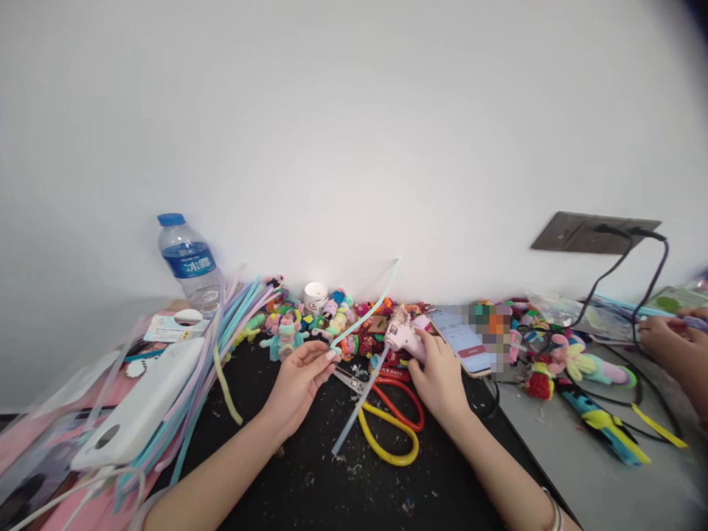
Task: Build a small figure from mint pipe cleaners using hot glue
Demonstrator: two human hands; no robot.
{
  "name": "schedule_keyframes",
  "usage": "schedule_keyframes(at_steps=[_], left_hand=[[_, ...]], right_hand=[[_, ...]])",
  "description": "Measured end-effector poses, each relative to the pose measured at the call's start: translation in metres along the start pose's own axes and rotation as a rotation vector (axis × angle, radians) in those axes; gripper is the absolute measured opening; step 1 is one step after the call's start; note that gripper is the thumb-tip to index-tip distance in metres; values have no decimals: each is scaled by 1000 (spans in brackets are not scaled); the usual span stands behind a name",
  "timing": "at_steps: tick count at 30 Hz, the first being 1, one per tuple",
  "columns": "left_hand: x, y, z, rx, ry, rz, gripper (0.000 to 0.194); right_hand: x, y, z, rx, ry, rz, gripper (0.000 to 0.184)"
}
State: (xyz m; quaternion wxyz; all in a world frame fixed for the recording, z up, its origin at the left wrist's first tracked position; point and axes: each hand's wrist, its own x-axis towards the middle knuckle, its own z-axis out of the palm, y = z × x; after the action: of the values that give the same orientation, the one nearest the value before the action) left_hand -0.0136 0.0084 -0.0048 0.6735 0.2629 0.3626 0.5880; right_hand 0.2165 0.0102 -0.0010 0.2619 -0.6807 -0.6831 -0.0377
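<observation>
Left hand: by the left hand (302,376), a thin, mint-green fuzzy craft stem (380,300) is pinched at its lower end, thumb and index finger closed together, its free tip raised toward the wall.
Right hand: by the right hand (439,376), a pale pinkish-white plastic glue gun (408,341) is held between bent thumb and index finger; the tightness of the other fingers cannot be told.
Glue: a long translucent glue stick (357,405) is extended from the gun toward the near edge of the black desk (310,479).
Scissors: metal scissors with red and yellow handles (397,460) are laid mid-desk, partly beneath the stick.
Far edge: colourful fuzzy dolls (285,335) are crowded along the wall.
Left edge: pastel fuzzy stems (204,383) are bundled beside a white oblong device (147,402).
</observation>
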Motion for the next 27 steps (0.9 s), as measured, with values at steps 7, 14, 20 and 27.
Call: schedule_keyframes(at_steps=[7, 14, 20, 27], left_hand=[[2, 2, 0, 36, 70, 49, 20], [-3, 6, 3, 218, 72, 114, 26], [-4, 2, 3, 279, 4, 118, 25], [-7, 0, 4, 331, -19, 121, 21]], right_hand=[[3, -1, -8, 492, 69, 62, 35], [-9, -10, -13, 958, -147, 153, 25], [-18, -11, -2, 1122, -475, 168, 25], [-20, -16, -1, 1127, -526, 214, 29]])
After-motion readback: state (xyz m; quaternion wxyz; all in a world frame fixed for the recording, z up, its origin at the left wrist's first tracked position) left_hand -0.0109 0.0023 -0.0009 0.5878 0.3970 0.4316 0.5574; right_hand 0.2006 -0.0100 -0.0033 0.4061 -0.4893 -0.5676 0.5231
